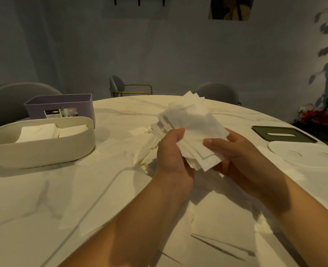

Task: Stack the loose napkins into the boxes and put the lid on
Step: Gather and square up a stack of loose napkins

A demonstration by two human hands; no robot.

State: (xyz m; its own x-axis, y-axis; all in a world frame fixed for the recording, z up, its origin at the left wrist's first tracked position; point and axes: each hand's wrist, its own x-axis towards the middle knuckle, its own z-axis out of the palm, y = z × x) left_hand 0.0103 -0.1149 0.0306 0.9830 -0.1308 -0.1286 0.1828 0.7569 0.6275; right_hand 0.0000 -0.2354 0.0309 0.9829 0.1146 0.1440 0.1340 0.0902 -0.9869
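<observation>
Round pale marble-look table (34, 199), dim room, grey chairs (15, 99) behind. Both hands are raised over the table middle and share one thick bundle of white napkins (194, 126). The left hand (170, 153) grips the bundle's left edge, thumb on top, fingers curled underneath. The right hand (236, 157) grips the right edge, thumb pressed flat on the top sheet; its fingers are under the paper and mostly hidden. The bundle is uneven, with corners fanned out at the far end and the near end.

Loose napkins (140, 153) lie scattered on the table below and left of the hands, and more flat sheets (222, 212) lie under the forearms. A cream box (40, 153) sits well left of the hands, lid off, with two napkin piles (38, 132) side by side inside. A purple box (59, 105) is right behind it; its contents are not visible. Far right there is a dark green lid (282, 134) with a slot, and a white lid (301, 157) just in front of it. A white cable (101, 189) runs across the table near the left forearm.
</observation>
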